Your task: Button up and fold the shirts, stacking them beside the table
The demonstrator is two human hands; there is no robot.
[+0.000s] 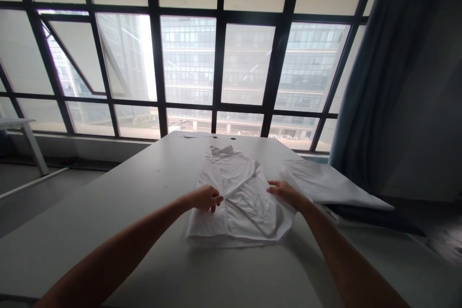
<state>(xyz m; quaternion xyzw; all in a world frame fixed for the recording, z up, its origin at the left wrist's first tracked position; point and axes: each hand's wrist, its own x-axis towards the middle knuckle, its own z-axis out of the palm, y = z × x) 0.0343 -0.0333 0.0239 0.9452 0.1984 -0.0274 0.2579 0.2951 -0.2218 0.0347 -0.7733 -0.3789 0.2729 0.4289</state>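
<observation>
A white button-front shirt [234, 197] lies folded on the table, collar [220, 153] towards the window and the sleeves folded in over its front. My left hand [205, 198] sits at the shirt's left edge, fingers curled onto the cloth and seeming to pinch it. On the right side, my right hand [283, 192] rests on the folded fabric with its fingers extended. The shirt's hem lies near my side of the table.
The shirt lies on a long pale grey table [108, 231]. A white cloth [332, 183] overhangs the table's right edge above a dark fabric [375, 216]. Beyond the table's far end stands a large gridded window [220, 67], with a blue curtain [368, 82] to the right.
</observation>
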